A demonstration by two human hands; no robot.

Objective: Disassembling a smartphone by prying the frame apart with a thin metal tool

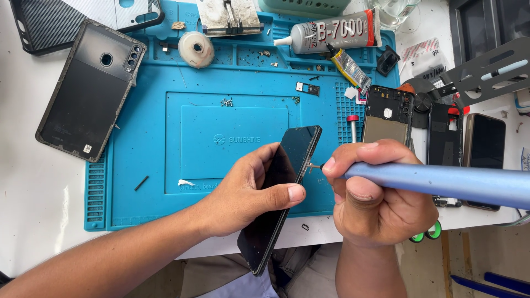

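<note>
My left hand [251, 190] grips a black smartphone [279, 196] tilted on its side edge above the front of the blue work mat [143, 165]. My right hand [381, 193] holds a blue-handled screwdriver [441, 182]; its thin metal tip touches the phone's upper side edge near the top corner. A few tiny screws [226, 102] lie on the mat's middle.
A detached black back cover [91, 91] lies left of the mat, a phone case [83, 19] above it. Two glue tubes [331, 33], a tape roll [196, 48] and small parts sit at the mat's top. Opened phones [389, 116] and tools lie on the right.
</note>
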